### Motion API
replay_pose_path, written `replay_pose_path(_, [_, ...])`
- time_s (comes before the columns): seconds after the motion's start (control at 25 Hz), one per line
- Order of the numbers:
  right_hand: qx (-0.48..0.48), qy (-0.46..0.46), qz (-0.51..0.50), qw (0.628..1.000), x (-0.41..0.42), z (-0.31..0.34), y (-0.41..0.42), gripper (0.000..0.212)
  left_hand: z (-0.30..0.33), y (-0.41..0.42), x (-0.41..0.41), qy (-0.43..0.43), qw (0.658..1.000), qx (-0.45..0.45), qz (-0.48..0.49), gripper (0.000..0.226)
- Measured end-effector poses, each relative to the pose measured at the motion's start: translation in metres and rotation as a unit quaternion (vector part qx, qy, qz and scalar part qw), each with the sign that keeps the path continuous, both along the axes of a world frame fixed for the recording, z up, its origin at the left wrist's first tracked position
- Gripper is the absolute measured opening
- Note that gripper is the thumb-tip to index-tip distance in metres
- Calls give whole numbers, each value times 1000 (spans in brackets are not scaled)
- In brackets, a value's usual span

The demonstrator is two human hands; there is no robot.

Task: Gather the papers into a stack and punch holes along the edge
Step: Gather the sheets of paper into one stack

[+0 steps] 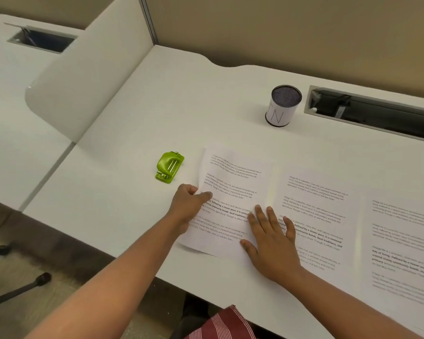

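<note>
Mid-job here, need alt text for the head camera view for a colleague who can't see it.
The left hand pinches the left edge of the leftmost printed sheet while the right hand presses flat on it. Two more printed sheets lie to its right on the white desk. A green hole punch sits left of the papers, untouched.

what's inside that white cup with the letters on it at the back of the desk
Looking down into the white cup, only a dark mesh-like surface shows at its mouth. No pens or other items stick out; anything lower inside is hidden by its wall.
</note>
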State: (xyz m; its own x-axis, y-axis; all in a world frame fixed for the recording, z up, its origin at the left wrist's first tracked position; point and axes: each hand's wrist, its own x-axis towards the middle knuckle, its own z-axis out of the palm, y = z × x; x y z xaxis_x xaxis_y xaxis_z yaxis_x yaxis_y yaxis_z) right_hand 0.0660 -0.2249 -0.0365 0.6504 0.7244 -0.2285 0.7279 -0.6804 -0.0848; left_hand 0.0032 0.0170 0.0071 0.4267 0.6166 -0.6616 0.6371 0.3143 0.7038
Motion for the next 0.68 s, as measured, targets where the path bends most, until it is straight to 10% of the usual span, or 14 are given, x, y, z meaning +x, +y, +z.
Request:
replay_pose_path(0.28, [38,48,2,998,-1,5,-9,72,11,7,-18,-36,992,56,-106,30])
replay_pose_path(0.68, [95,93,-386,913,53,39,-87,83,28,1,-28,-167,985,-38,-22,18])
